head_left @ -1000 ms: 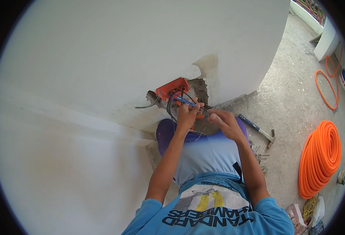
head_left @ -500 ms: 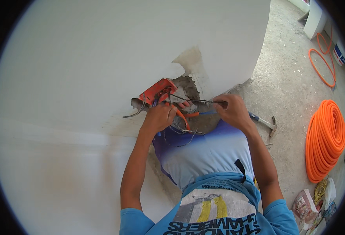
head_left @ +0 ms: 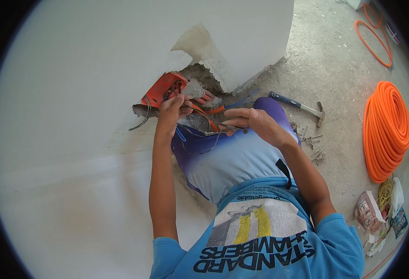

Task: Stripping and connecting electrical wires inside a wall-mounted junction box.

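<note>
An orange electrical box point(head_left: 160, 90) sits tilted in a broken-out hole point(head_left: 202, 74) in the white wall. My left hand point(head_left: 169, 116) is at the box's lower edge, its thumb and fingers pinched on thin wires coming out of it. To the right, over my lap, my right hand point(head_left: 262, 126) has its fingers stretched out to the left beside loose dark wires point(head_left: 213, 132). Orange conduit point(head_left: 217, 110) runs below the hole, with a blue wire point(head_left: 244, 101) past its end. Pinkish finger-like shapes point(head_left: 206, 96) show inside the hole; I cannot tell what they are.
On the concrete floor to the right lie a hammer point(head_left: 302, 106) and small metal pieces point(head_left: 311, 139). A large coil of orange conduit point(head_left: 387, 132) lies further right. Plastic bags point(head_left: 369, 211) with yellow cord point(head_left: 385, 194) are at the lower right. A grey wire point(head_left: 141, 122) sticks out left of the box.
My right hand has let go of the dark wire it pulled taut and come down toward my lap, fingers straightened. My left hand stays by the box. The view has shifted, showing more floor.
</note>
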Demonstrator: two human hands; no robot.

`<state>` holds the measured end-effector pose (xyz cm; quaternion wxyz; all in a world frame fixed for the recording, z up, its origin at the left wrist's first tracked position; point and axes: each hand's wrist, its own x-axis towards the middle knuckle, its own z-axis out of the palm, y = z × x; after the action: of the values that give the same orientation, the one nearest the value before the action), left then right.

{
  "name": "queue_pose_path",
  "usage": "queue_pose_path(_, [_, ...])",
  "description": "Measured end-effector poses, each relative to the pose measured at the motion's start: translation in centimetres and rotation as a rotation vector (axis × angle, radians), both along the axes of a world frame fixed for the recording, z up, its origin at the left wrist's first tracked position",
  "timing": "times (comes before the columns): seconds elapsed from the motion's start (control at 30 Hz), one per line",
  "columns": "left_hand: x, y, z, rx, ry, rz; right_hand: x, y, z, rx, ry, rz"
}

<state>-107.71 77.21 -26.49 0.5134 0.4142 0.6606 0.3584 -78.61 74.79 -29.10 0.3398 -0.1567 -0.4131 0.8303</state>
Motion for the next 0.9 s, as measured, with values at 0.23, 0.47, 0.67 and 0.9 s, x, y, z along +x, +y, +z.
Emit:
queue_pose_path(0.23, [-5.2,-2.1,-2.2,0.21,-0.526,0.178,-4.8,-5.5,-4.1,0.986,-0.391,-0.381])
queue_pose_path(0.47, [-3.7,-2.8,-2.8,0.093,-0.692,0.085,11.6,-2.7,-14.9,0.241,-1.024,-1.151])
queue_pose_path(0.67, [-4.4,-4.4,-1.8,0.151,-0.402,0.274,17.0,-4.9,-25.9,0.418,-1.543,-0.758])
queue_pose_path(0.9, [-0.9,-3.0,-3.2,0.017,-0.405,0.217,19.2,-4.0,-34.7,0.73,-1.634,-0.246])
